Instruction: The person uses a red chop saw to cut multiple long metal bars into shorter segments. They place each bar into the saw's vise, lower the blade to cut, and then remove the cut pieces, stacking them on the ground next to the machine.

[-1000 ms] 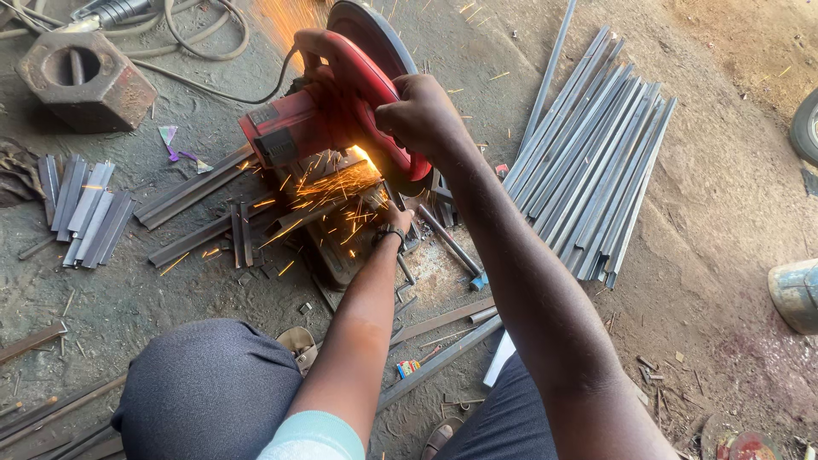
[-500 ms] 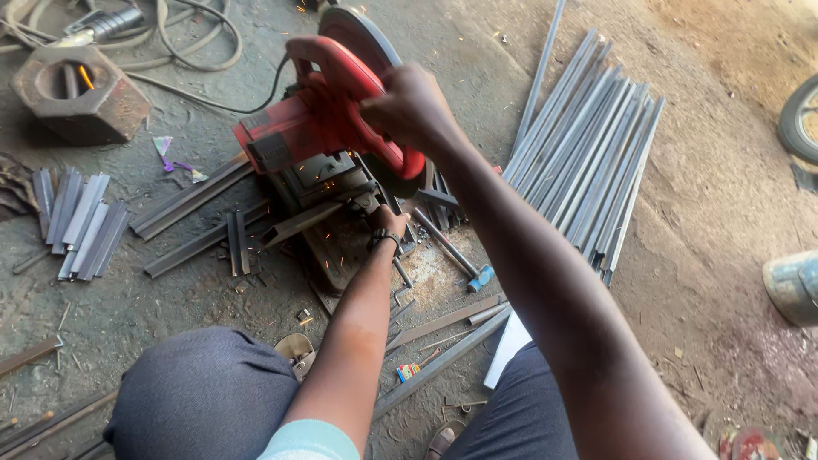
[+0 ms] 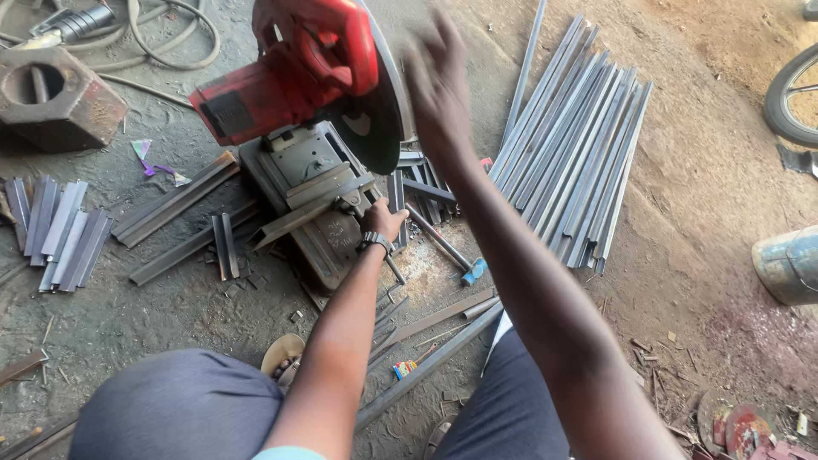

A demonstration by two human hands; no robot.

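Chop saw (image 3: 298, 72): head now raised, sparks stopped, so the cut looks finished. Right hand (image 3: 436, 81): off the handle, fingers spread, empty, just right of the blade. Left hand (image 3: 381, 223): closed on the angle bar (image 3: 298, 217) in the vise, below the saw.

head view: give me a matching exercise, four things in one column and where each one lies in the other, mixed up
Things:
1. red chop saw
2. long steel bars
3. hexagonal metal block
4. left hand

Places:
a. top left corner of the floor
b. at the saw's vise
c. fanned out right of the saw
d. raised over the grey base

Pairs: 1-d, 2-c, 3-a, 4-b
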